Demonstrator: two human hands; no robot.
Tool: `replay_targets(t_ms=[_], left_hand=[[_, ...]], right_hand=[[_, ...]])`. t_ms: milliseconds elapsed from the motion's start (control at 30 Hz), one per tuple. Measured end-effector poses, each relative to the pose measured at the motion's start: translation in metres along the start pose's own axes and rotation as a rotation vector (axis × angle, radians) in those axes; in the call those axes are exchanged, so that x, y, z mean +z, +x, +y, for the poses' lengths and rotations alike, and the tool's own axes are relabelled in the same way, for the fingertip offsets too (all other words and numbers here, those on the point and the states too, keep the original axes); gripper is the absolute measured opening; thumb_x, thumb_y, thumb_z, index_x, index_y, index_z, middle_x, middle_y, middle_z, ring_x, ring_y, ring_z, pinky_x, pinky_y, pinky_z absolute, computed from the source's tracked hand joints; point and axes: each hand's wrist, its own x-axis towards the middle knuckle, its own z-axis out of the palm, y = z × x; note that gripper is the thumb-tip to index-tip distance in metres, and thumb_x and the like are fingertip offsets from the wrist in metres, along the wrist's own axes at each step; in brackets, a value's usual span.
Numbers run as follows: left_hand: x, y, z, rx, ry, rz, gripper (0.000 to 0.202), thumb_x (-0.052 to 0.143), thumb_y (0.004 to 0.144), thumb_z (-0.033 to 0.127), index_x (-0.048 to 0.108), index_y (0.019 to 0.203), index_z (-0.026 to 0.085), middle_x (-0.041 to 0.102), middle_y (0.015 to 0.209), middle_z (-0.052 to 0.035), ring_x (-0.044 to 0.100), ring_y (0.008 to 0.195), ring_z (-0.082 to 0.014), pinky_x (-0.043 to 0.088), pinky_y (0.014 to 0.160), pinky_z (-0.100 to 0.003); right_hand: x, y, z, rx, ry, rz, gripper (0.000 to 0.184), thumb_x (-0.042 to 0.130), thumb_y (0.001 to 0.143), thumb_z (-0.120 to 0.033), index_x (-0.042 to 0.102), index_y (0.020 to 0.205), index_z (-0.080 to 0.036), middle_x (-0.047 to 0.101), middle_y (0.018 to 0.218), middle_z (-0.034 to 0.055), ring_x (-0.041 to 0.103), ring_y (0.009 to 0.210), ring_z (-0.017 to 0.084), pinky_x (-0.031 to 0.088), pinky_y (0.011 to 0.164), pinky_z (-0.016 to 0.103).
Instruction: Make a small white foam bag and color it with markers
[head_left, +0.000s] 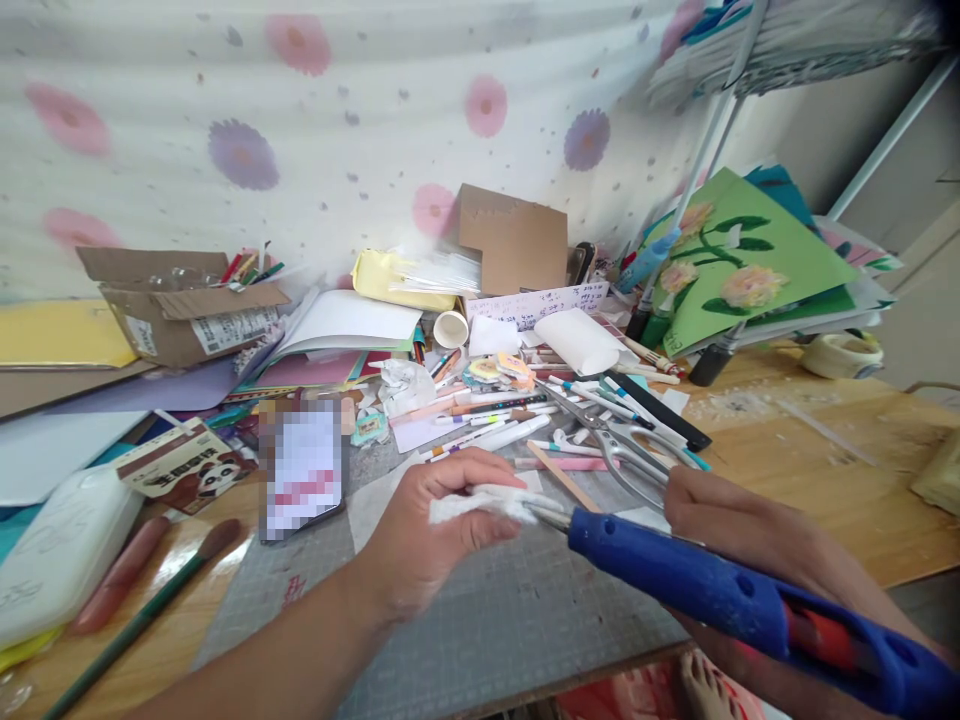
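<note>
My left hand (427, 530) pinches a folded piece of white tissue (480, 502) between thumb and fingers, above the cutting mat. The tissue is wrapped about the metal tip of a blue glue gun (675, 570). My right hand (742, 530) is closed round the body of the glue gun, partly hidden behind it; a red part shows inside its rear opening. Just beyond the hands lie metal scissors (611, 440) and a thin wooden stick (562, 475).
The grey cutting mat (277, 620) carries pens, markers and paper scraps. A phone (304, 470) and a long brush (142, 610) lie at the left. Behind are a cardboard box (180, 310) and a paper stack (345, 320). Green flower artwork (750, 250) leans at the right near a tape roll (844, 355).
</note>
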Motion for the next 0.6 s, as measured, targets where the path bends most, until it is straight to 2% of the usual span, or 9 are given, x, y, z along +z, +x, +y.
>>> replay_targets(t_ms=[67, 233, 333, 400, 467, 533, 600], left_hand=[[0.000, 0.000, -0.001, -0.013, 0.034, 0.032, 0.019, 0.082, 0.066, 0.026, 0.077, 0.084, 0.024, 0.069, 0.092, -0.0039, 0.064, 0.088, -0.0215, 0.048, 0.083, -0.033], [0.001, 0.002, -0.004, -0.074, 0.136, 0.118, 0.015, 0.078, 0.069, 0.023, 0.075, 0.084, 0.021, 0.069, 0.092, -0.0031, 0.062, 0.086, -0.0193, 0.048, 0.078, -0.028], [0.000, 0.003, -0.006, -0.142, 0.101, 0.176, 0.023, 0.078, 0.067, 0.027, 0.073, 0.089, 0.020, 0.069, 0.091, -0.0030, 0.062, 0.081, -0.0187, 0.048, 0.072, -0.028], [-0.002, 0.004, -0.007, -0.211, 0.095, 0.192, 0.029, 0.080, 0.065, 0.030, 0.072, 0.090, 0.018, 0.068, 0.089, -0.0040, 0.061, 0.079, -0.0191, 0.048, 0.071, -0.029], [-0.003, 0.004, -0.007, -0.215, 0.106, 0.169, 0.028, 0.080, 0.064, 0.029, 0.072, 0.088, 0.018, 0.068, 0.087, -0.0041, 0.060, 0.080, -0.0198, 0.048, 0.072, -0.030], [-0.003, 0.004, -0.007, -0.183, 0.035, 0.151, 0.026, 0.081, 0.064, 0.028, 0.073, 0.088, 0.021, 0.067, 0.090, -0.0025, 0.060, 0.084, -0.0199, 0.049, 0.073, -0.028], [-0.003, 0.004, -0.006, -0.173, -0.050, 0.081, 0.021, 0.081, 0.065, 0.027, 0.074, 0.085, 0.023, 0.066, 0.086, -0.0014, 0.059, 0.080, -0.0178, 0.048, 0.070, -0.026]], right_hand=[[-0.001, -0.003, 0.002, 0.026, -0.002, -0.035, 0.023, 0.055, 0.079, -0.027, 0.051, 0.057, -0.025, 0.051, 0.058, 0.0007, 0.049, 0.050, 0.015, 0.037, 0.040, 0.026], [0.000, -0.016, 0.004, 0.009, -0.101, 0.013, 0.017, 0.052, 0.083, -0.033, 0.061, 0.070, -0.026, 0.055, 0.068, 0.0043, 0.052, 0.055, 0.018, 0.043, 0.047, 0.029], [-0.001, -0.020, 0.015, -0.009, -0.283, 0.043, 0.020, 0.047, 0.087, -0.028, 0.063, 0.077, -0.024, 0.059, 0.076, 0.0065, 0.055, 0.058, 0.018, 0.044, 0.052, 0.030], [-0.008, -0.020, 0.032, 0.017, -0.441, 0.029, 0.022, 0.044, 0.088, -0.027, 0.065, 0.085, -0.021, 0.061, 0.084, 0.0080, 0.058, 0.063, 0.019, 0.045, 0.057, 0.030], [-0.020, -0.018, 0.057, 0.138, -0.612, -0.007, 0.022, 0.046, 0.087, -0.026, 0.065, 0.095, -0.020, 0.062, 0.092, 0.0093, 0.061, 0.070, 0.021, 0.044, 0.059, 0.030], [-0.035, -0.021, 0.088, 0.369, -0.754, -0.059, 0.022, 0.048, 0.085, -0.023, 0.065, 0.099, -0.020, 0.062, 0.095, 0.0109, 0.063, 0.073, 0.024, 0.042, 0.054, 0.030], [-0.047, -0.028, 0.118, 0.503, -0.789, -0.037, 0.021, 0.053, 0.083, -0.023, 0.066, 0.098, -0.016, 0.061, 0.097, 0.0139, 0.064, 0.071, 0.025, 0.042, 0.054, 0.031]])
